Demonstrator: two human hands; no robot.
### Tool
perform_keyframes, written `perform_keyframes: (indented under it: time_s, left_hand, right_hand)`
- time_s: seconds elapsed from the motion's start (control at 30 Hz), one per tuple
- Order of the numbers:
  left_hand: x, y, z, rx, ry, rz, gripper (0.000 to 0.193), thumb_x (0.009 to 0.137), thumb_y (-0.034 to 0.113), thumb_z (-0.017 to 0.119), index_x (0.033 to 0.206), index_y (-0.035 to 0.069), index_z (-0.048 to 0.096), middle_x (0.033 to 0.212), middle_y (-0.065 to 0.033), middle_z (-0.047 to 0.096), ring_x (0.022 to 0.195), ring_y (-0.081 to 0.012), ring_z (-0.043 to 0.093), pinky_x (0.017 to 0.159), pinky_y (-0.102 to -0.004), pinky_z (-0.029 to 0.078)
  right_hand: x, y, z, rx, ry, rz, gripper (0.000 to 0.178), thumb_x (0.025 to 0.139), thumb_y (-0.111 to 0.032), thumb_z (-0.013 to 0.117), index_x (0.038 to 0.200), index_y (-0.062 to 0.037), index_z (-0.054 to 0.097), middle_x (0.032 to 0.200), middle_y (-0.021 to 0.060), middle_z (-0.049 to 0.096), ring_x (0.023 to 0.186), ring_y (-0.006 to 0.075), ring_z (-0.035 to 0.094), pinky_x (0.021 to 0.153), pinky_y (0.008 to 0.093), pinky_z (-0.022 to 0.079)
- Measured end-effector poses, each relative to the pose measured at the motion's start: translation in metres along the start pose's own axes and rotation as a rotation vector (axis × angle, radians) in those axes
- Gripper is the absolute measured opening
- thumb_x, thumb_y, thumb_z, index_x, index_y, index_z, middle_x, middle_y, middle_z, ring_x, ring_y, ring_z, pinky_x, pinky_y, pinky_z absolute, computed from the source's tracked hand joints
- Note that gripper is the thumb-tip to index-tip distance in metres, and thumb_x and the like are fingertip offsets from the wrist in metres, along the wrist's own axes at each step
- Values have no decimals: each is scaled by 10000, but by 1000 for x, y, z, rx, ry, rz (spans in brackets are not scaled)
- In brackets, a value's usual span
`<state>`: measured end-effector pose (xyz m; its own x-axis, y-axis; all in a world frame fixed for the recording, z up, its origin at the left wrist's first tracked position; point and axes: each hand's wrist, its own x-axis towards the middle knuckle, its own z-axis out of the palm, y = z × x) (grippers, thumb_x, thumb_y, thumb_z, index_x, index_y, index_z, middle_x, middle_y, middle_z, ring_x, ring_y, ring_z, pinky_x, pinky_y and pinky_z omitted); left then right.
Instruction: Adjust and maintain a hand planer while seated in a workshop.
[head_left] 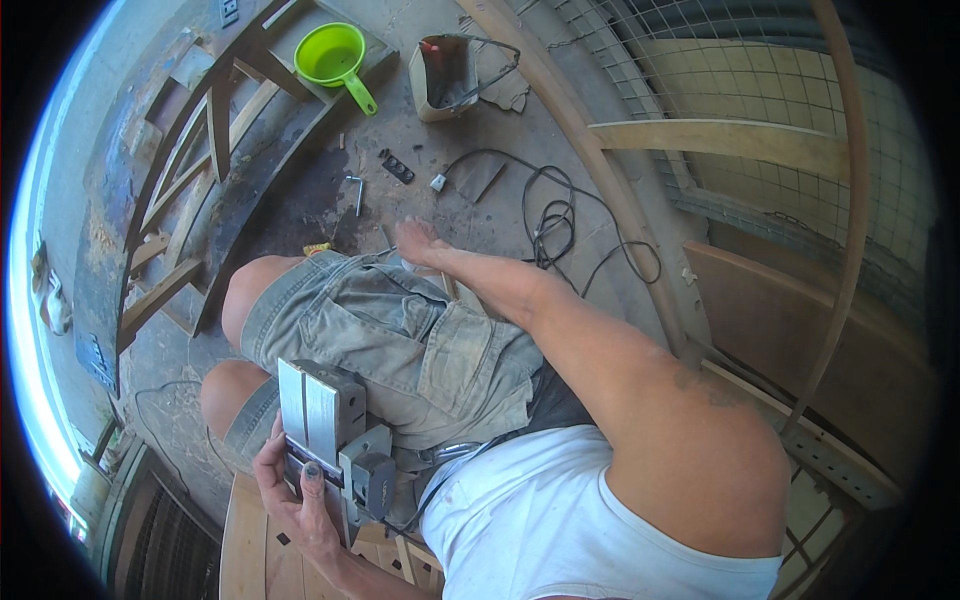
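My left hand (300, 500) grips an electric planer (312, 412) beside my thigh, its flat metal sole turned up and toward the far side. The thumb presses on its near side, and the fingers go round behind it. My right hand (415, 241) reaches down past my other thigh, low over the floor. Its fingers are small and partly hidden, so whether they hold anything is unclear. A thin grey piece (387, 238) shows right beside them. Beyond that hand lie a bent metal wrench (358, 195) and a black socket strip (397, 167). A yellow item (317, 248) lies near my knee.
A green dipper (330, 56) rests by a wooden frame (217, 130) at the left. Farther back stands a worn bucket (445, 80). A black cord (553, 215) with a white plug (438, 182) coils on the floor. Wire mesh (640, 65) and timber rails line the right.
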<state>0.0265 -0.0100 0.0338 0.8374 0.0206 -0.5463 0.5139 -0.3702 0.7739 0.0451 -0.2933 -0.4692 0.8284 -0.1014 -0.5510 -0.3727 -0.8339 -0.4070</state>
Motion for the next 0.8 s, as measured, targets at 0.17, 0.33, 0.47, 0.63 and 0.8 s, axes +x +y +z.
perform_keyframes:
  time_s: [0.17,0.33,0.47,0.63,0.8]
  left_hand:
    - [7,3,10,-38,-41,-1,740,974,475,886,1407,-53,601,1629,-310,579,1487,-344,567,1286,-491,375]
    - [-7,-2,-4,-27,87,-24,651,999,425,864,1390,-32,616,1595,-313,617,1503,-355,566,1333,-529,299]
    - [3,13,-1,18,-19,-12,542,964,293,844,1378,0,652,1596,-225,657,1475,-323,618,1361,-545,262]
    - [15,3,-1,262,-44,272,491,995,325,782,1399,71,669,1480,-136,723,1387,-343,648,1345,-547,321]
    - [-12,-13,16,266,182,306,487,1023,308,753,1379,-3,637,1302,-211,727,1352,-372,666,1326,-609,320]
  right_hand:
    - [18,8,-71,115,196,-220,188,977,-183,695,1104,-51,738,1196,210,696,1133,433,700,959,558,590]
    - [45,-16,-202,-78,750,-259,363,965,-237,760,1248,-25,675,1257,194,644,1221,404,613,1068,520,517]
    - [77,47,-224,-376,504,-164,574,1013,-466,763,1318,14,683,1165,221,750,1155,431,690,1013,579,508]
    - [123,128,-224,-717,615,-250,374,1135,-436,595,1143,-71,676,1105,185,698,1044,431,703,861,575,561]
    - [147,89,-254,-284,18,-363,408,1120,-298,578,1289,46,715,1227,337,753,1201,502,717,993,561,552]
